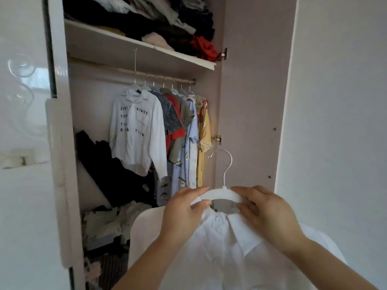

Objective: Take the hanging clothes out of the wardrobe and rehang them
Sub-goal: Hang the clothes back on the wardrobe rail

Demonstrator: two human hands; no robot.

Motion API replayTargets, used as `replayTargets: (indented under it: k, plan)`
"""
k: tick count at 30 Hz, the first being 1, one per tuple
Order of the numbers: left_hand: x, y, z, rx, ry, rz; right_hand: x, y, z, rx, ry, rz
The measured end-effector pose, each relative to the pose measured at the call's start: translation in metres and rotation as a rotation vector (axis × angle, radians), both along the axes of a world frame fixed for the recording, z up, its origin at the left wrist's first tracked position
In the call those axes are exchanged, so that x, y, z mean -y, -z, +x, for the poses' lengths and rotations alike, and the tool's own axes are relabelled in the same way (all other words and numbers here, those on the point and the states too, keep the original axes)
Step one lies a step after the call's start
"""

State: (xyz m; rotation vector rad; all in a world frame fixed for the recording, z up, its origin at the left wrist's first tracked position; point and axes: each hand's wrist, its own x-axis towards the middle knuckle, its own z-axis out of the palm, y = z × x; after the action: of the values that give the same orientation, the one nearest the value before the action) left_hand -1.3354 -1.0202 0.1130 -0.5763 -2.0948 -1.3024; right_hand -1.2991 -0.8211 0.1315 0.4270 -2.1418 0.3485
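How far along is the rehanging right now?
Several shirts hang on the rail; whether rehung, I cannot tell. In hand: left hand and right hand hold a white hanger carrying a white shirt, outside the wardrobe. Left: hooking it on the rail.

Shelf (136, 48) w/ piled clothes (159, 19) above rail (104, 65); shirts (136, 126) hang on rail's right half. In front: shirt (219, 248) on hanger (222, 193), L hand (184, 212) & R hand (266, 210) either side of hook (225, 164).

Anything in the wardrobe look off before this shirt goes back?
Yes. The leftmost hook sticks up well above the rail, unlike the others: unhooked or oddly long, I cannot tell. A black garment slumps in a heap below instead of hanging. The white hanger held by left hand and right hand looks fine.
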Motion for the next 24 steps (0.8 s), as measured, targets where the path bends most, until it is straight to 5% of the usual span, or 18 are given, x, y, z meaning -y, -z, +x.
replayTargets:
  k: [13, 24]
  plan:
    - [0.073, -0.049, -0.232, -0.042, -0.406, -0.071, 0.071, -0.053, -0.296, -0.088, -0.373, 0.106]
    - [0.181, -0.099, -0.41, -0.168, -0.586, -0.006, 0.192, -0.115, -0.482, -0.24, -0.411, 0.185]
